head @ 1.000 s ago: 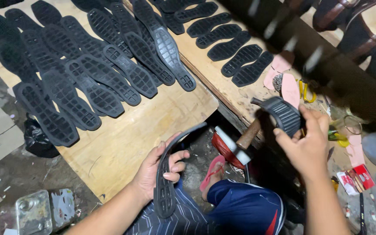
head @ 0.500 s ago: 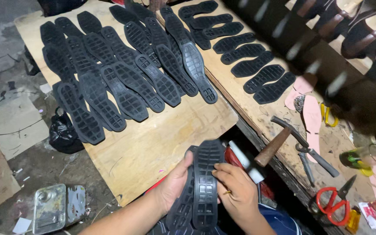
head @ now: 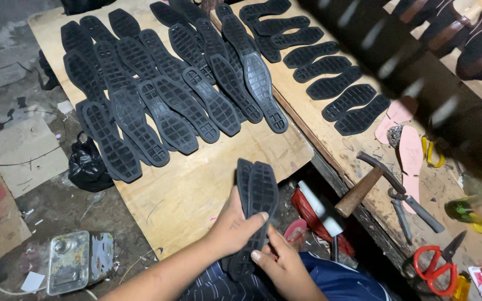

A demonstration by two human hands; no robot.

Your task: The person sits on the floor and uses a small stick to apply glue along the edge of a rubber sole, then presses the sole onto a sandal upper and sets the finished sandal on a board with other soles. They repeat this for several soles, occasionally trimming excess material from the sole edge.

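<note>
Above a plywood board [head: 196, 195], both hands' fingers [head: 252, 220] clasp a black rubber sole pair [head: 258, 195].

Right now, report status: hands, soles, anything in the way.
Left hand and right hand both gripping a pair of black soles stacked together. Held over the plywood board. Rows of soles lie ahead, apart.

The held shoe soles [head: 255, 206] are black with ribbed block tread. The soles laid out on the board [head: 163, 106] are likewise black and grooved. The insoles [head: 411, 150] are pink. The scissors [head: 433, 267] have red handles. The hammer [head: 372, 184] has a brown handle. The plywood board [head: 196, 189] is tan.
</note>
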